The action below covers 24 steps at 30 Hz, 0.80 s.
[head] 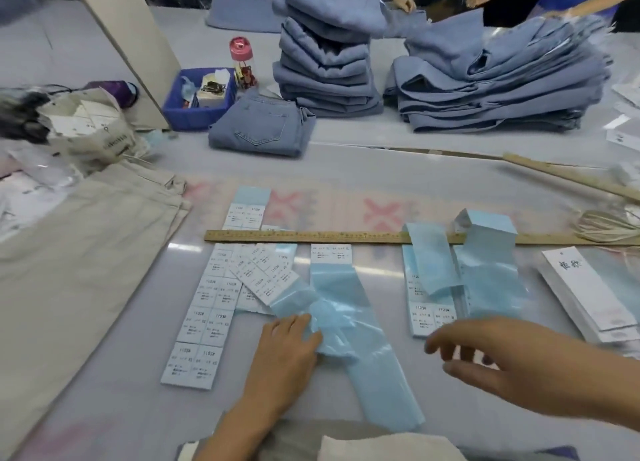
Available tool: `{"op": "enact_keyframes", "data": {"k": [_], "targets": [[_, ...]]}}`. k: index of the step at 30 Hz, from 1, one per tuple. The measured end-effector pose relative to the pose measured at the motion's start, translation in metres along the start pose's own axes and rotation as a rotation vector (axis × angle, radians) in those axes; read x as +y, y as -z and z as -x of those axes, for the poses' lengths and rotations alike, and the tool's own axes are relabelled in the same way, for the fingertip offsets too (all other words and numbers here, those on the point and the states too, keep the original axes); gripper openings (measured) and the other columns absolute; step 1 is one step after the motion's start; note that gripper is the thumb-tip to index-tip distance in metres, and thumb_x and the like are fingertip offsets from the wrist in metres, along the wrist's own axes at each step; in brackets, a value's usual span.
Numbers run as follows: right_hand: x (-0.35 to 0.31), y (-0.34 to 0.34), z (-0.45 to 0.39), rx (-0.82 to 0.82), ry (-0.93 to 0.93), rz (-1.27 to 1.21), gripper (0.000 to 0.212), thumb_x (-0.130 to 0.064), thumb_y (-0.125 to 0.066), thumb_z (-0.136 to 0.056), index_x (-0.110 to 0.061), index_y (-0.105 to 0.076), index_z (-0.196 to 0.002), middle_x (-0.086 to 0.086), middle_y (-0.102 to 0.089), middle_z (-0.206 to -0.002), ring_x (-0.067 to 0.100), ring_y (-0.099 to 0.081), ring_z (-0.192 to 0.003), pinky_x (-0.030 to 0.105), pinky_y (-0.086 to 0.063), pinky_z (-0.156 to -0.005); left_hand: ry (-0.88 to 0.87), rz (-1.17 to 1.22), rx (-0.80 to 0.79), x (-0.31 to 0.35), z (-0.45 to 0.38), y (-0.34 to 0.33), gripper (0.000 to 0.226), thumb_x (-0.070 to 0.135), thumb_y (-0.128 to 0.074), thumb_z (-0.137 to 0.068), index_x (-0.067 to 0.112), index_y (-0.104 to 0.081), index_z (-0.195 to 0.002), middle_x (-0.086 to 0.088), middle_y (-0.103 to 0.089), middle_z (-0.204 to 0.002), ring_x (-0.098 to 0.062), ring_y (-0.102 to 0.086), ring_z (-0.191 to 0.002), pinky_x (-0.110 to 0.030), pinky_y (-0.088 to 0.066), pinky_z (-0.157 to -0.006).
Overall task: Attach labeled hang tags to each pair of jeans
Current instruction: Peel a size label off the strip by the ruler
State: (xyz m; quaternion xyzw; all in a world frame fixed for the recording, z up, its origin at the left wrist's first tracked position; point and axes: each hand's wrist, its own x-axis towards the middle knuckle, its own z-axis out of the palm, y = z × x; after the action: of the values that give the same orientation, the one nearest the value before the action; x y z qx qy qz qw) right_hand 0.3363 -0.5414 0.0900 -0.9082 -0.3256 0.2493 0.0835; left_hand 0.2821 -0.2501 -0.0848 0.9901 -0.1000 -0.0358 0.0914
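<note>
Resting palm-down on the near middle of the tabletop (114, 391), the left hand (289, 351) lies with its fingers fairly flat and together, their tips pressing the crumpled edge of a pale blue backing strip (360, 342) that runs from a printed label near the wooden ruler (346, 237) down toward the near edge; it pins the strip rather than gripping it. The right hand (502, 360) hovers to the right of that strip, open with fingers spread and slightly curled, holding nothing. Left of the left hand lie sheets of printed labels (202, 325), white rectangles in two columns, some overlapping at an angle just below the ruler. Right of the strip, more blue label strips (467, 273) curl over the ruler, with a few printed labels showing beneath them. At the far right, a stack of white hang tags (588, 294) lies just beyond the right hand, and looped strings (606, 223) sit beside the ruler's right end. A beige garment (69, 252) covers the left side. Farther back, one folded pair of jeans (263, 128) lies alone beside a blue bin (194, 114), with a tall pile of folded jeans (325, 69) and a lower, wider pile (495, 86) to its right. Other people's hands appear at the far edge.
</note>
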Motion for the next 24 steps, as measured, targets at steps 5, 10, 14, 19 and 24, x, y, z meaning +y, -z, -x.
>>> {"op": "enact_keyframes", "data": {"k": [5, 10, 14, 19, 24], "targets": [[0.001, -0.051, -0.086, -0.239, -0.044, 0.056, 0.033, -0.047, -0.05, -0.101, -0.043, -0.05, -0.134, -0.014, -0.058, -0.129, 0.008, -0.055, -0.109, 0.026, -0.045, -0.092, 0.01, 0.125, 0.179, -0.029, 0.016, 0.017, 0.033, 0.001, -0.089, -0.066, 0.018, -0.075, -0.091, -0.009, -0.072, -0.116, -0.032, -0.071, -0.1, -0.042, -0.058, -0.079], [-0.01, -0.098, -0.107, -0.237, -0.016, -0.027, 0.033, -0.048, -0.05, -0.099, -0.042, -0.05, -0.132, -0.014, -0.06, -0.126, 0.008, -0.055, -0.103, 0.03, -0.048, -0.093, 0.015, 0.179, 0.235, -0.073, 0.054, 0.026, 0.019, 0.001, -0.071, -0.081, 0.015, -0.075, -0.093, -0.008, -0.072, -0.118, -0.031, -0.071, -0.105, -0.043, -0.058, -0.082], [-0.014, -0.115, -0.101, -0.276, -0.011, -0.067, 0.03, -0.045, -0.05, -0.099, -0.042, -0.053, -0.129, -0.017, -0.06, -0.119, 0.005, -0.052, -0.096, 0.026, -0.046, -0.091, 0.15, 0.124, 0.21, -0.114, 0.086, 0.027, 0.036, -0.012, -0.069, -0.065, 0.012, -0.076, -0.09, -0.013, -0.073, -0.116, -0.035, -0.072, -0.101, -0.05, -0.06, -0.077], [-0.018, -0.119, -0.101, -0.269, -0.017, -0.123, 0.029, -0.042, -0.05, -0.099, -0.04, -0.056, -0.127, -0.017, -0.061, -0.116, 0.004, -0.056, -0.099, 0.026, -0.048, -0.094, 0.303, 0.182, 0.255, -0.147, 0.095, 0.034, 0.053, -0.014, -0.049, -0.051, 0.018, -0.077, -0.084, -0.004, -0.076, -0.113, -0.028, -0.074, -0.097, -0.045, -0.059, -0.081], [-0.026, -0.124, -0.109, -0.173, 0.02, -0.171, 0.028, -0.04, -0.048, -0.1, -0.041, -0.057, -0.126, -0.022, -0.06, -0.114, -0.001, -0.056, -0.098, 0.021, -0.047, -0.094, 0.346, -0.02, 0.22, -0.123, 0.013, 0.038, 0.029, 0.019, -0.06, -0.094, 0.021, -0.07, -0.121, 0.001, -0.065, -0.131, -0.026, -0.06, -0.118, -0.042, -0.047, -0.092]]}}
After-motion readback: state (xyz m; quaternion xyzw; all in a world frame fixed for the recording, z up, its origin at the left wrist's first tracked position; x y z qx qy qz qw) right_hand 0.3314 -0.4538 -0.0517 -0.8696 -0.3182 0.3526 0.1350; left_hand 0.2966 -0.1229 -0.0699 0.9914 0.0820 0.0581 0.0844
